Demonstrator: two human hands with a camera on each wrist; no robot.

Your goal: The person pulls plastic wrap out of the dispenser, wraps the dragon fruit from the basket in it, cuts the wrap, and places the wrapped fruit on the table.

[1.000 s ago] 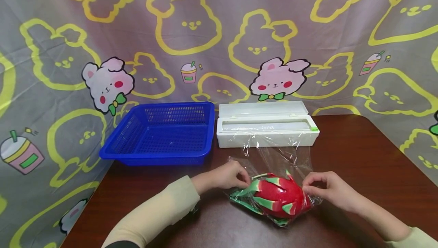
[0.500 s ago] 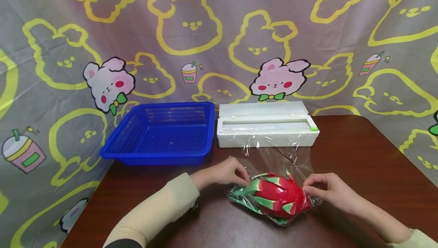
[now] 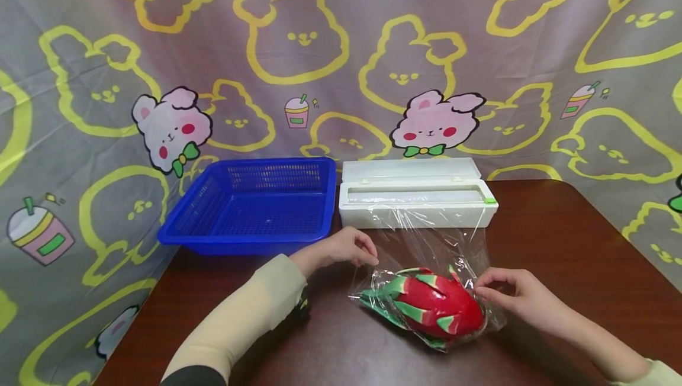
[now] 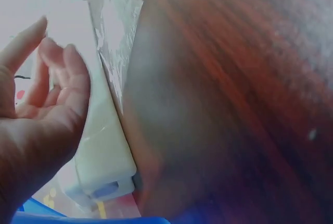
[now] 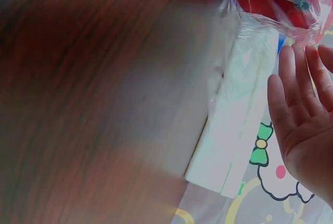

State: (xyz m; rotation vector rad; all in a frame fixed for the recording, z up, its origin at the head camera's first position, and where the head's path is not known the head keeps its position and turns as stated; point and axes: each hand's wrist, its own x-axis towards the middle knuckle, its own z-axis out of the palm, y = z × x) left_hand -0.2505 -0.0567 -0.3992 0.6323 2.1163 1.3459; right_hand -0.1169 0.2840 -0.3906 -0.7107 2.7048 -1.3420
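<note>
A red dragon fruit with green scales (image 3: pixel 437 306) lies on the table under clear plastic wrap (image 3: pixel 442 250), which runs back to a white wrap dispenser (image 3: pixel 418 215). Its lid stands raised behind. My left hand (image 3: pixel 346 248) is up and left of the fruit near the film's left side. In the left wrist view, its thumb and curled fingers (image 4: pixel 75 73) stand slightly apart with nothing between them. My right hand (image 3: pixel 511 292) pinches the film between thumb and index finger at the fruit's right end. Its other fingers (image 5: pixel 291 94) are extended in the right wrist view.
A blue plastic basket (image 3: pixel 247 247) stands at the back left, beside the dispenser. The brown wooden table (image 3: pixel 565 238) has a rounded far right corner. A cartoon-print curtain (image 3: pixel 319 31) hangs right behind.
My left hand has left the fruit's left end and moved up toward the dispenser. The film there lies looser. My right hand has shifted only slightly; the fruit stays nearly in place.
</note>
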